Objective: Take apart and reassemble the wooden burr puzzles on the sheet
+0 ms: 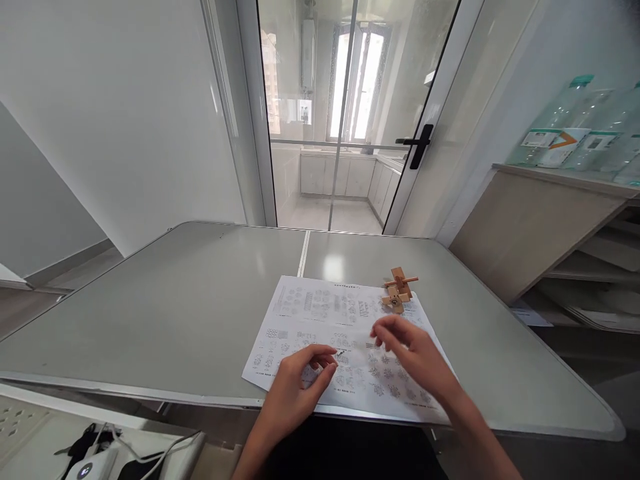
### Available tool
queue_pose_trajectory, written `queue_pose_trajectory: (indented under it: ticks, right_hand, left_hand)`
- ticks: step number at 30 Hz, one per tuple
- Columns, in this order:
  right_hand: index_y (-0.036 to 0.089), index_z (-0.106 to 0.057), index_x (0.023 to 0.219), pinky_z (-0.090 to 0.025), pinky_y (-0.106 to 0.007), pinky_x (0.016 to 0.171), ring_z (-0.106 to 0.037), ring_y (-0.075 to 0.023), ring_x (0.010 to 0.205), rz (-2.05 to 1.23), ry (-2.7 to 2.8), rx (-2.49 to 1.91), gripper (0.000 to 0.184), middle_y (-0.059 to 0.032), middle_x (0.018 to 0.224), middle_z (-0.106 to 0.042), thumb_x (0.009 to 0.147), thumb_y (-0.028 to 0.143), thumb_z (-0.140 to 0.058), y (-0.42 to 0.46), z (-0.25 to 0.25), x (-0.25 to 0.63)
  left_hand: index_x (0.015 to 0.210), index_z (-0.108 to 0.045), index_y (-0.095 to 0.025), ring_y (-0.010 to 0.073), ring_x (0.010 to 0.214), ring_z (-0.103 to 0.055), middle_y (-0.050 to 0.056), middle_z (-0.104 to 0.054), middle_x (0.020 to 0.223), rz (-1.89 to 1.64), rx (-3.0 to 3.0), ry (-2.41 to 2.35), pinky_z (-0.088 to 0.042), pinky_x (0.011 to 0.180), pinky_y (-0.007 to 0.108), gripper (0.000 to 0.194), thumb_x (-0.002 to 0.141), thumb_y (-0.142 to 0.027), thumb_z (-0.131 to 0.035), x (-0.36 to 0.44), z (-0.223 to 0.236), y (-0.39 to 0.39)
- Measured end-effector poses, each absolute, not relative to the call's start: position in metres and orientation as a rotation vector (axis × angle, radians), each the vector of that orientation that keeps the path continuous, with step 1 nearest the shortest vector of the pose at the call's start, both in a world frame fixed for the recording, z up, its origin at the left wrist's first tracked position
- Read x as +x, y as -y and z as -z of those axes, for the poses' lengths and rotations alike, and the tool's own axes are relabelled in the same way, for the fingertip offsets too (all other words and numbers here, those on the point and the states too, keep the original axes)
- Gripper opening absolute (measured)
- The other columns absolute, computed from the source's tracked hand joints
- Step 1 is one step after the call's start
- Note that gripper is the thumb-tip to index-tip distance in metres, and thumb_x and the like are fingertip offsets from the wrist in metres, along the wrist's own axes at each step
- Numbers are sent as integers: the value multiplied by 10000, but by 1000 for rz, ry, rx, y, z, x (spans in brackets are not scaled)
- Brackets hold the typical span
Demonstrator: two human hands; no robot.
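Observation:
A printed instruction sheet (320, 320) with many small diagrams lies on the grey table (175, 313). At its far right corner stands a small wooden interlocking puzzle (397, 290). My left hand (295, 390) rests on the sheet's near edge with its fingers curled and the fingertips touching the paper, nothing in them. My right hand (415, 360) hovers over the right part of the sheet, fingers loosely apart and slightly blurred, holding nothing. The puzzle sits a short way beyond my right hand.
A glass sliding door with a black handle (417, 143) stands behind the table. A wooden shelf unit (550, 227) with plastic bottles (565, 133) is at the right. Cables and a white device (95, 460) lie below the table's near left edge.

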State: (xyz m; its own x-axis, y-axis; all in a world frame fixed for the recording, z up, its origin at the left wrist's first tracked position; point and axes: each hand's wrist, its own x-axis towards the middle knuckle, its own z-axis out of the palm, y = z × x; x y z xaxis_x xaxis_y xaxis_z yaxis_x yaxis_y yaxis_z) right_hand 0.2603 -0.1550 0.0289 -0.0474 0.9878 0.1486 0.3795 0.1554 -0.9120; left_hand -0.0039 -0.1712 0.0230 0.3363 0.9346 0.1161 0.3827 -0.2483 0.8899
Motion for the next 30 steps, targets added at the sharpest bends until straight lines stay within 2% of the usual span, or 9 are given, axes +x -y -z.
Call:
queue_pose_trajectory:
  ticks: [3, 6, 11, 15, 18, 21, 25, 30]
  right_hand:
    - [210, -716, 982, -565, -353, 717, -719, -250, 832, -722, 1500, -1447, 460, -100, 972, -774, 952, 660, -625, 127, -33, 287]
    - [198, -715, 1013, -586, -359, 785, -735, -250, 868, -684, 1416, -1426, 475, -106, 995, -789, 949, 658, -617, 98, -32, 313]
    - [200, -706, 1067, -554, -319, 703, -742, -245, 856, -319, 1373, -1658, 359, -112, 1052, -766, 947, 520, -597, 60, -25, 344]
    - [169, -685, 1122, -533, -357, 724, -669, -179, 676, -26, 1437, -1828, 348, -172, 1287, -653, 923, 432, -576, 43, -18, 361]
    - [173, -677, 1168, -519, -371, 709, -658, -190, 669, -2, 1455, -1923, 361, -175, 1308, -641, 942, 428, -558, 36, -8, 371]
    - [177, -694, 1133, -527, -361, 717, -694, -211, 732, -43, 1464, -1937, 341, -165, 1264, -671, 955, 435, -559, 30, 6, 378]
    - [175, -688, 1099, -552, -329, 726, -731, -221, 820, -191, 1525, -1771, 322, -140, 1167, -730, 965, 438, -558, 24, 25, 383]
    - [185, -690, 1132, -566, -327, 728, -735, -240, 907, -276, 1530, -1609, 419, -139, 1172, -754, 962, 550, -574, 22, 37, 382]
  left_hand:
    - [1188, -723, -257, 210, 981, -702, 40, -782, 1093, -858, 1786, -1171, -566, 950, 348, 300, 1015, -474, -608, -4, -24, 172]
    - [1191, -718, -263, 205, 1001, -698, 33, -777, 1101, -852, 1772, -1166, -561, 948, 339, 294, 1024, -472, -597, -4, -25, 173]
    - [1182, -717, -269, 195, 990, -696, 21, -774, 1096, -866, 1782, -1163, -546, 954, 339, 270, 1024, -458, -607, -4, -23, 172]
    - [1178, -719, -265, 194, 987, -696, 21, -776, 1088, -870, 1788, -1157, -544, 954, 338, 266, 1019, -453, -615, -5, -21, 172]
    - [1178, -720, -268, 195, 987, -697, 21, -777, 1081, -869, 1780, -1157, -551, 943, 332, 266, 1019, -453, -614, -5, -20, 172]
    - [1182, -718, -269, 193, 986, -699, 20, -778, 1082, -864, 1776, -1160, -554, 947, 332, 266, 1019, -451, -613, -4, -19, 171]
    - [1187, -719, -272, 197, 992, -702, 22, -779, 1086, -868, 1787, -1160, -556, 950, 340, 268, 1018, -452, -616, -4, -20, 170]
    - [1183, -726, -270, 205, 981, -710, 31, -781, 1087, -880, 1797, -1157, -562, 952, 355, 276, 1015, -461, -618, -6, -20, 171]
